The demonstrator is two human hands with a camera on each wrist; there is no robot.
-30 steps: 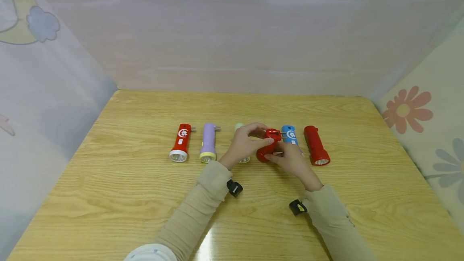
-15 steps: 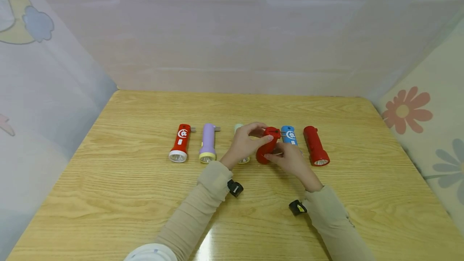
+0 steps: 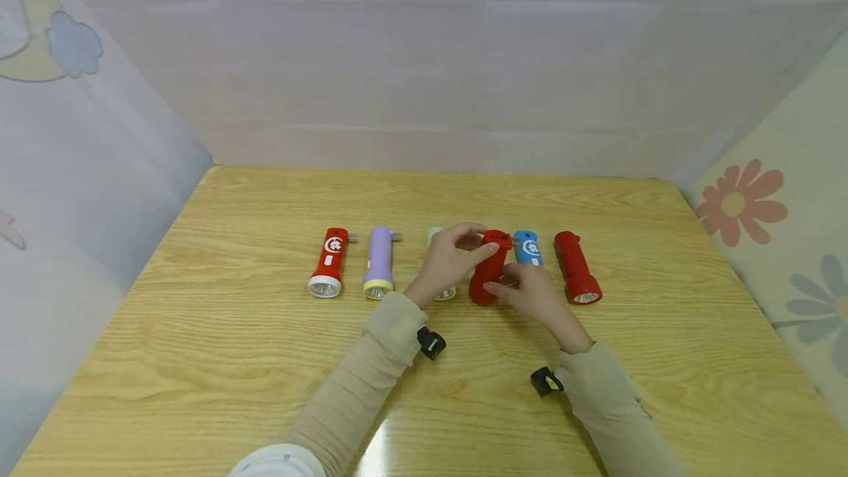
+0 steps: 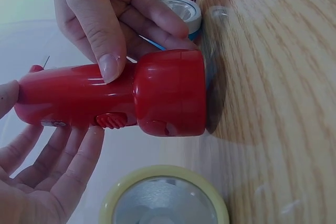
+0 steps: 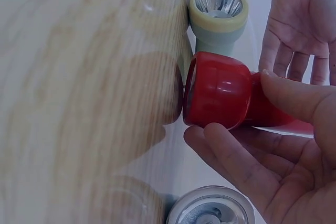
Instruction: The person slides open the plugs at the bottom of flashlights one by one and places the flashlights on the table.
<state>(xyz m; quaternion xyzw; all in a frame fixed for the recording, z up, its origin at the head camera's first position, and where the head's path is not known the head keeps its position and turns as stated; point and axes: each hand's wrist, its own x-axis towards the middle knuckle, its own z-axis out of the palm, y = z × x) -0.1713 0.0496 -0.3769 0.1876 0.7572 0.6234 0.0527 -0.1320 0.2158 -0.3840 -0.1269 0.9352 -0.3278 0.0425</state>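
The red torch (image 3: 487,274) has tilted slightly, left of the blue torch (image 3: 528,245); left hand (image 3: 447,263) and right hand (image 3: 535,293) pinch its barrel (image 4: 76,90), likely light, stiff, slick: best held there.

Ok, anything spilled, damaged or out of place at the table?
Nothing stands out. The held red flashlight is roughly upright between the left hand and right hand, lens end toward the table. The other flashlights lie in a neat row; no spill or damage shows, though the hands hide parts.
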